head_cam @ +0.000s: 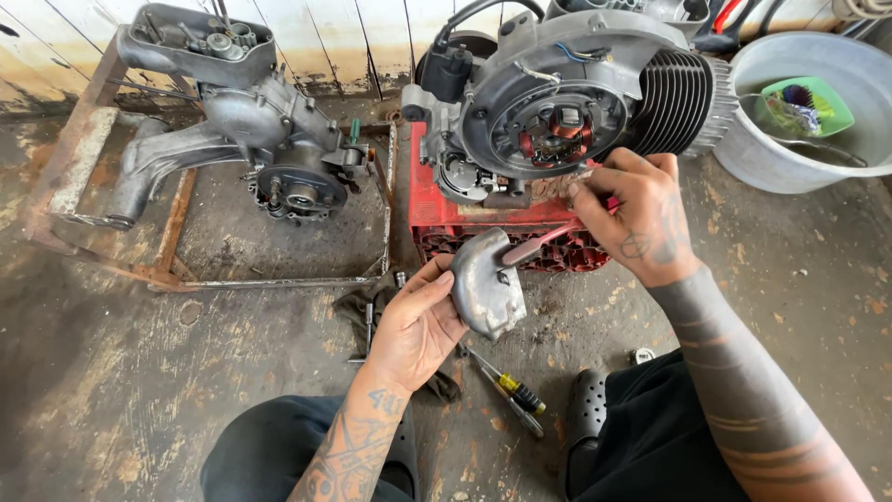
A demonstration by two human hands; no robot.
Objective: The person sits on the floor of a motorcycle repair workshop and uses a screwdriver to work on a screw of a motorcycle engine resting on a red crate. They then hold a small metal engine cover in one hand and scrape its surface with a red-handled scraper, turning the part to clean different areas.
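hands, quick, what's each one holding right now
Left hand: closed around a curved grey metal cover.
Right hand: closed on a red-handled tool, its tip at the cover.

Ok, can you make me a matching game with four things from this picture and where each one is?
Things:
1. curved metal cover
2. red-handled brush
3. green bowl
4. yellow-and-black screwdriver

Places:
A. on the floor between the person's knees
B. in the left hand
C. inside the big grey tub
D. in the right hand

Right pairs: 1-B, 2-D, 3-C, 4-A
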